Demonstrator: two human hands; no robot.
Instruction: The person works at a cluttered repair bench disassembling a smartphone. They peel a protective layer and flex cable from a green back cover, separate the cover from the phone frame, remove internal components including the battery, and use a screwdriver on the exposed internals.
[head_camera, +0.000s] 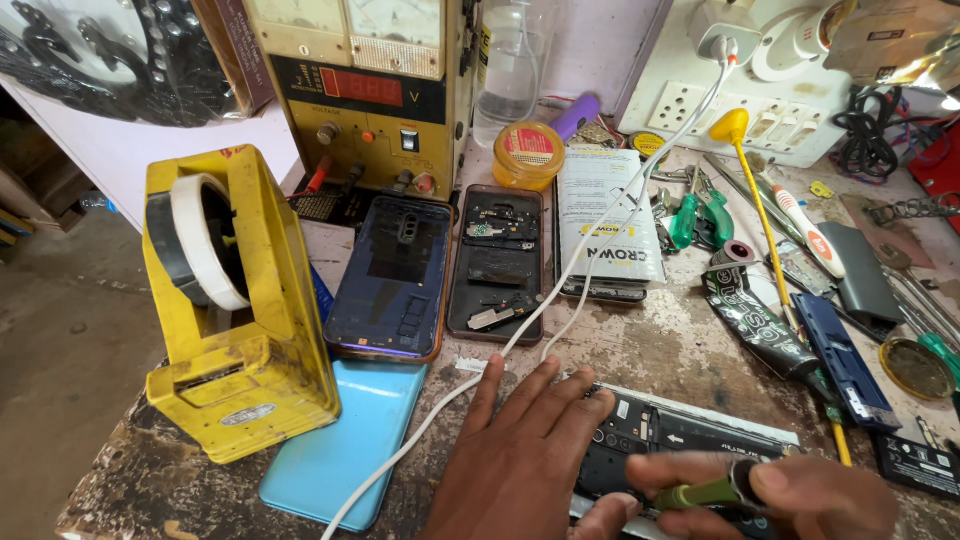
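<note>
My left hand (520, 455) lies flat with fingers spread, pressing on the left end of an opened black phone (690, 432) at the bench's front edge. My right hand (800, 495) grips a small green-handled screwdriver (705, 493), held low over that phone's lower edge. A white cable (560, 285) runs from the wall plug down past my left hand.
A yellow tape dispenser (235, 310) stands at the left, a light blue phone cover (340, 450) beside it. Two more opened phones (395, 275) (497, 262) lie in the middle. A power supply (365, 90) stands behind; tools, a tube and a yellow-tipped stick (765, 215) crowd the right.
</note>
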